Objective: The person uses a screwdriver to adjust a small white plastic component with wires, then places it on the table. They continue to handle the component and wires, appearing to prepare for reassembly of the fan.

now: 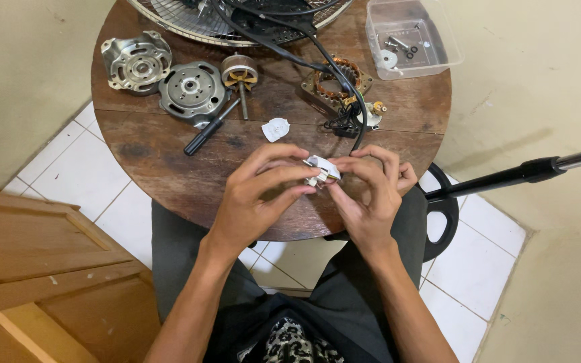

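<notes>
**Occluded and Cropped Items**

The small white part [322,169] is mostly covered by the fingertips of the left hand [253,198] and right hand [370,195]; its shape cannot be determined. The fan grille [189,20] is cut off by the top edge. Small hardware in the clear plastic box [411,37] is too small to identify. The black cable [331,64] hides part of the copper-wound stator [336,79].

Two metal motor housings [163,75], screwdriver [210,128], copper-wound stator [337,79], perhaps screws in clear box [413,39].
</notes>
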